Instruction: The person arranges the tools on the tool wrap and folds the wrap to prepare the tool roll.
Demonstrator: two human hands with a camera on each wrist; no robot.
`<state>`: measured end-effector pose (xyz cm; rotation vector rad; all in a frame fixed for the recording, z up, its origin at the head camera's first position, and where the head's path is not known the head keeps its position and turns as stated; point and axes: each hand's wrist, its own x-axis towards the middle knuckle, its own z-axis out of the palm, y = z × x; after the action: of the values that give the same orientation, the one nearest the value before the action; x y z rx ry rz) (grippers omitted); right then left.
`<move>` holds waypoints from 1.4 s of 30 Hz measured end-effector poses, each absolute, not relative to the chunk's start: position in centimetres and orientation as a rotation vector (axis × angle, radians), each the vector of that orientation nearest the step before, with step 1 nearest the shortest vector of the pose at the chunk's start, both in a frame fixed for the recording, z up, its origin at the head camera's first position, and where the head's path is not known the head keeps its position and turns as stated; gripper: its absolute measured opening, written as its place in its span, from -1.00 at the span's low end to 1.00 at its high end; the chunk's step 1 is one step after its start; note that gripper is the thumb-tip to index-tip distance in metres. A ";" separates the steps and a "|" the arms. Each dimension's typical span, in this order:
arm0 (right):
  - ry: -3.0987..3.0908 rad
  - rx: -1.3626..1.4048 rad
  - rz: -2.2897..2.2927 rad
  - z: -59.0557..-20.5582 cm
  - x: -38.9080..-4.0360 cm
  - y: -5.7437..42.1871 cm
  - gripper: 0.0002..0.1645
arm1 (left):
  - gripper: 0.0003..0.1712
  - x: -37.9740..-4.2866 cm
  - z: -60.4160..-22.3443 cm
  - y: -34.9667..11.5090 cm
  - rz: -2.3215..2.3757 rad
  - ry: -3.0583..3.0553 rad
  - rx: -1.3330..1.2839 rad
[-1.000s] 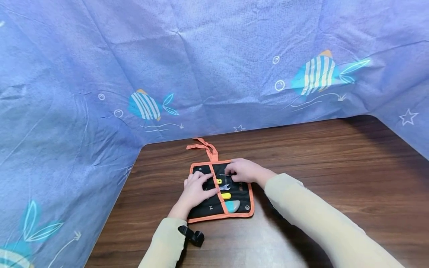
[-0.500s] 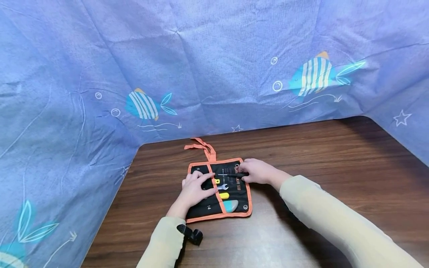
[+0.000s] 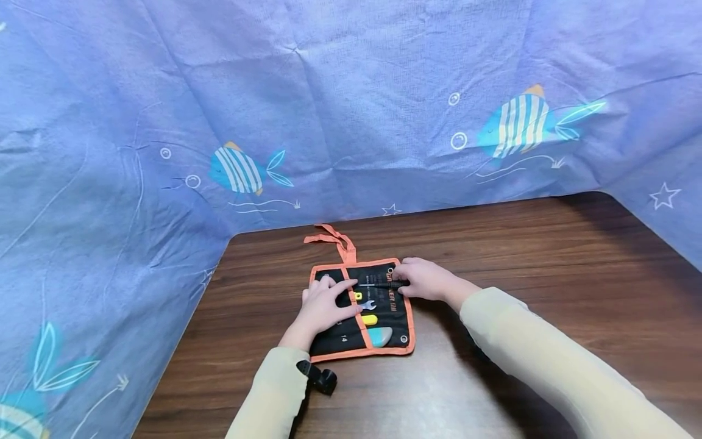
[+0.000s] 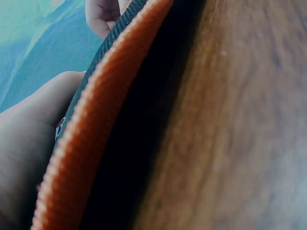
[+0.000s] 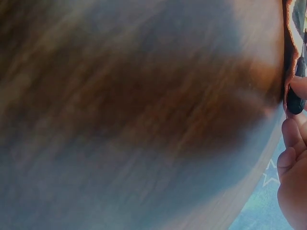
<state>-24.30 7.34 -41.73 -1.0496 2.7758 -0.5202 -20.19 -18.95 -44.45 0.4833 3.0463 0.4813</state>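
Note:
A black tool pouch (image 3: 351,345) with orange trim lies spread on the table. My left hand (image 3: 322,305) rests on its left part, index finger and thumb extended and spread along the orange pocket edge (image 3: 362,332). My right hand (image 3: 425,279) pinches the black handle of a screwdriver (image 3: 366,285) at the pouch's right side; its thin metal shaft points left to the pocket edge. The right wrist view shows the handle end (image 5: 296,103) at the fingers. Below lie a yellow piece with a hole (image 3: 358,296), a wrench (image 3: 369,305), a yellow handle (image 3: 370,319) and a teal-grey handle (image 3: 379,336), partly in pockets.
Orange tie straps (image 3: 342,247) stretch from the pouch's far edge. The brown wooden table (image 3: 521,262) extends widely to the right. A blue fish-print cloth (image 3: 356,122) hangs behind it and at the sides. A black wrist camera (image 3: 323,379) sits on the left sleeve.
My right hand has moved right along the screwdriver, so more of its black handle shows. The left hand has stayed at the pocket edge, and the pouch lies where it was.

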 end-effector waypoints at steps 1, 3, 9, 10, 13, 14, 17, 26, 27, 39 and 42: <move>2.774 -1.052 -0.524 -41.7 -24.3 7.3 -0.72 | -0.25 -20.2 -44.4 -19.0 0.483 3.046 0.481; 2.772 -1.048 -0.520 -41.6 -24.4 7.2 -0.72 | -0.25 -20.2 -44.4 -18.9 0.476 3.044 0.478; 2.756 -1.041 -0.491 -41.6 -24.7 7.0 -0.73 | -0.25 -20.3 -44.4 -18.9 0.466 3.045 0.460; 2.756 -1.036 -0.490 -41.6 -24.7 7.0 -0.73 | -0.25 -20.3 -44.4 -18.9 0.472 3.044 0.457; 2.757 -1.025 -0.493 -41.6 -24.7 6.8 -0.72 | -0.25 -20.3 -44.5 -18.8 0.481 3.040 0.446; 2.757 -1.022 -0.492 -41.6 -24.7 6.7 -0.72 | -0.25 -20.3 -44.5 -18.8 0.487 3.040 0.443; 2.755 -1.018 -0.493 -41.6 -24.6 6.4 -0.72 | -0.26 -20.3 -44.6 -18.8 0.510 3.043 0.428; 2.755 -1.031 -0.508 -41.6 -24.8 5.2 -0.76 | -0.28 -20.4 -44.8 -19.0 0.585 3.057 0.423; 2.755 -1.028 -0.503 -41.6 -24.9 4.9 -0.76 | -0.28 -20.3 -44.8 -19.0 0.590 3.057 0.426; 2.735 -1.018 -0.517 -41.6 -24.9 2.1 -0.74 | -0.26 -20.1 -44.6 -19.1 0.612 3.059 0.447; 2.739 -0.993 -0.512 -41.7 -24.8 1.7 -0.74 | -0.27 -20.1 -44.7 -19.1 0.619 3.060 0.445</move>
<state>-24.84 1.65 -41.65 -0.9932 2.7390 -0.5117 -20.11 -19.08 -44.66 0.4446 3.0595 0.6186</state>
